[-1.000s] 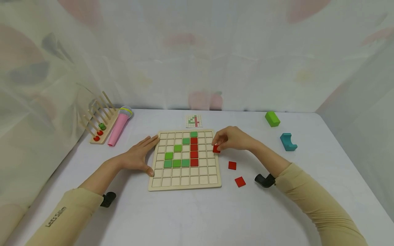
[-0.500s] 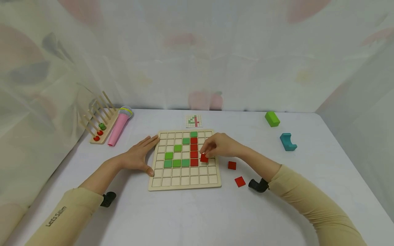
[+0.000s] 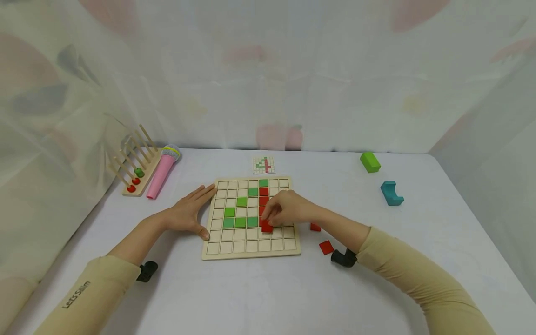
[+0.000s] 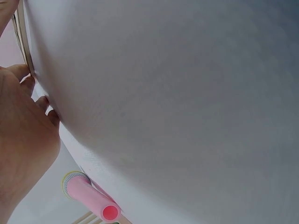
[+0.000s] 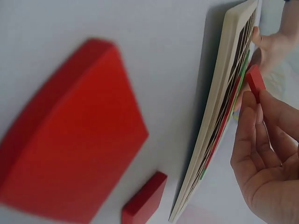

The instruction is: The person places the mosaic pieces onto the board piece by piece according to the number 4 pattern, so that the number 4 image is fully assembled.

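Note:
A square wooden grid board (image 3: 251, 256) lies on the white table. My left hand (image 3: 184, 213) rests along its left edge, fingers spread and thumb at the side. Between the thumb and fingers of my right hand (image 3: 290, 207) is a red square tile (image 3: 266, 227), tilted just above the board in the right wrist view. It is near the lower end of a column of red tiles (image 3: 263, 191), which my fingers partly cover. Green tiles (image 3: 241, 201) form a diagonal and a row left of that column. Two loose red tiles (image 3: 326, 247) lie right of the board.
A small pattern card (image 3: 264, 165) lies behind the board. At the back left are a pegged wooden stand (image 3: 142, 177) with beads and a pink microphone (image 3: 161, 173). A green block (image 3: 370, 162) and a teal arched block (image 3: 391, 193) stand at the right.
My right hand has carried the red tile from the board's right edge leftward and nearer, to the red column's lower end. The left hand has stayed still.

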Motion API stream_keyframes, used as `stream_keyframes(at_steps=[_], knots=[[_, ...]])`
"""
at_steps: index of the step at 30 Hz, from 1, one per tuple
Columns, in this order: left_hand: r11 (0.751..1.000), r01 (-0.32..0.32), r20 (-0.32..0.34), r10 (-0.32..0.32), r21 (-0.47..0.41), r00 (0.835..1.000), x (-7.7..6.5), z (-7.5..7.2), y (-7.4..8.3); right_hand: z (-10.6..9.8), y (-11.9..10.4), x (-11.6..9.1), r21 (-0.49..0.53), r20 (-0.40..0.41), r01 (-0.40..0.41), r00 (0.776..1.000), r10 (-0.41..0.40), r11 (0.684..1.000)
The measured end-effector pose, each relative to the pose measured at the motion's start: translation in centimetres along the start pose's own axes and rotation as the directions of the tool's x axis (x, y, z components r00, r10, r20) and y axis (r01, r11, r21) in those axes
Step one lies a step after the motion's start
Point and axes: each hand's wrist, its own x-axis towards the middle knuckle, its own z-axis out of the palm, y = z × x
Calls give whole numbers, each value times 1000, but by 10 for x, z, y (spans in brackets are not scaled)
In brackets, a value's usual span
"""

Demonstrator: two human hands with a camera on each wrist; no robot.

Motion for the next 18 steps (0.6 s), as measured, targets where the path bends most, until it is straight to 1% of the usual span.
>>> stream_keyframes(at_steps=[4,9,15,18], knots=[[1000,-1,0,1,2,1000,0,1,0,4,-2,1,-12,-17,7,1000,-8,1000],[1000,2,1,-2,-3,1000,0,0,1,8,-4,3,-16,-20,12,1000,-13,1000],[1000,1,3,-1,-4,1000,-1,-1,2,12,-6,2,-4,-27,-35,999,35,999],[1000,-1,4,1,-12,1000,-1,-2,3,13,-7,1,-5,-25,-43,999,43,999]])
